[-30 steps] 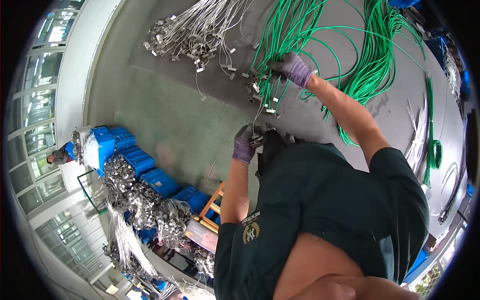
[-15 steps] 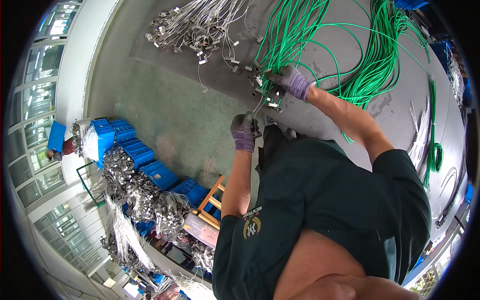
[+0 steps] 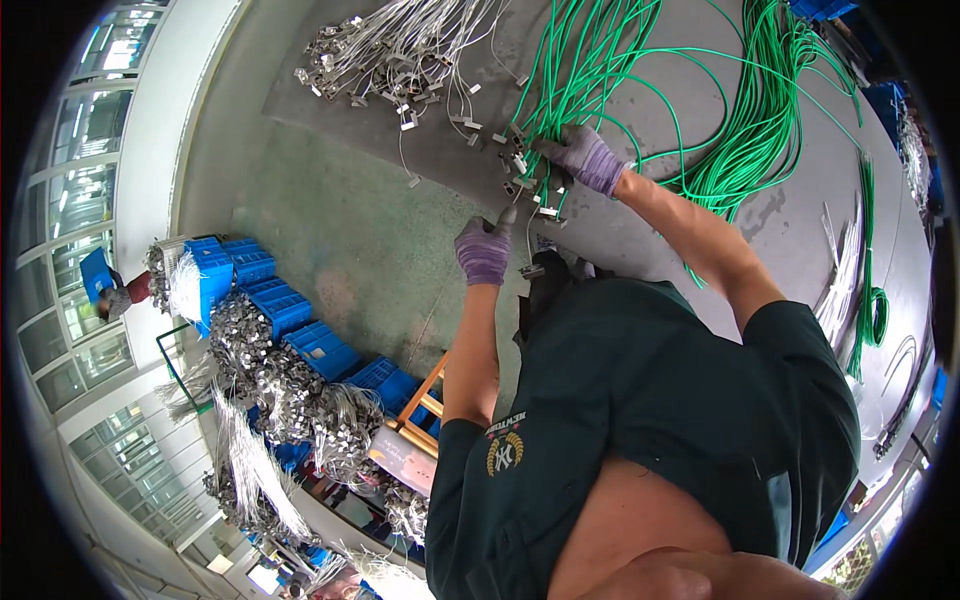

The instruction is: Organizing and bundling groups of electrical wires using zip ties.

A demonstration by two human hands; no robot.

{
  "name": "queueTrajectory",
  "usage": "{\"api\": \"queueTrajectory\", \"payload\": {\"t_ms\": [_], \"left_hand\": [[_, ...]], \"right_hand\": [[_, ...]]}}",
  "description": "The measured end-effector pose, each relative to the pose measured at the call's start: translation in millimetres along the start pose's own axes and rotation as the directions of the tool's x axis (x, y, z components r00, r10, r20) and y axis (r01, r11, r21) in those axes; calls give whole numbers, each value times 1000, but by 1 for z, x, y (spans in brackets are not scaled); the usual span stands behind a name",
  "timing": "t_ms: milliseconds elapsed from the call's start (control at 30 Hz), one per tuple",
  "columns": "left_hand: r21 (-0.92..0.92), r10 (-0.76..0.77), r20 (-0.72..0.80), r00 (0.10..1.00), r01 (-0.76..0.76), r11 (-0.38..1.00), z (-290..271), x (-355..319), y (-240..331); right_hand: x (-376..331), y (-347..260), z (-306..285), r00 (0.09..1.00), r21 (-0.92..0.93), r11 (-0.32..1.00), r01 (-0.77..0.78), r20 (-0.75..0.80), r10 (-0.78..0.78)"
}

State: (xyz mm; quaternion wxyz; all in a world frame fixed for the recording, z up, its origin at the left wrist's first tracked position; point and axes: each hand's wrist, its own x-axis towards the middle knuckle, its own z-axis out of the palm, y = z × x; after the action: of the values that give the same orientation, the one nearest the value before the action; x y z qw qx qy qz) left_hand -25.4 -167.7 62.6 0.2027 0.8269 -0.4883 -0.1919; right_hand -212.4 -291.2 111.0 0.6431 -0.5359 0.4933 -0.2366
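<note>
While right hand [image 3: 582,153] curls round green cables [image 3: 572,92], left hand [image 3: 484,246] reaches forward, half-curled, grip unclear.

two gloved hands [image 3: 483,248] [image 3: 590,162], one table [image 3: 640,240], three green cable bundles [image 3: 748,145], and perhaps five half-hidden blue crates [image 3: 322,346] at left.

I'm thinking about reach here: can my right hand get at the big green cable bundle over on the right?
Probably yes: the right hand is at nearer green cables, and only tabletop and a few loose strands seem to separate it from the big green cable bundle.
</note>
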Motion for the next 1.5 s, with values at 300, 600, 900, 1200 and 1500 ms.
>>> {"api": "queueTrajectory", "payload": {"t_ms": [300,600,900,1200,1500], "left_hand": [[-727,-70,151,986,159,668,23,24,4],[-750,160,143,977,1,662,51,57,15],[-755,266,570,778,367,543,15,10,4],[-751,143,614,777,519,408,24,-7,18],[-824,351,533,770,378,422,4,-7,37]], "right_hand": [[-4,1,2,999,-25,998,-50,-8,50],[8,25,7,995,-34,999,17,99,-14],[34,21,-41,979,343,923,-174,-39,200],[7,7,-21,984,245,953,-180,52,173],[1,15,-26,976,136,980,-142,186,115]]}}
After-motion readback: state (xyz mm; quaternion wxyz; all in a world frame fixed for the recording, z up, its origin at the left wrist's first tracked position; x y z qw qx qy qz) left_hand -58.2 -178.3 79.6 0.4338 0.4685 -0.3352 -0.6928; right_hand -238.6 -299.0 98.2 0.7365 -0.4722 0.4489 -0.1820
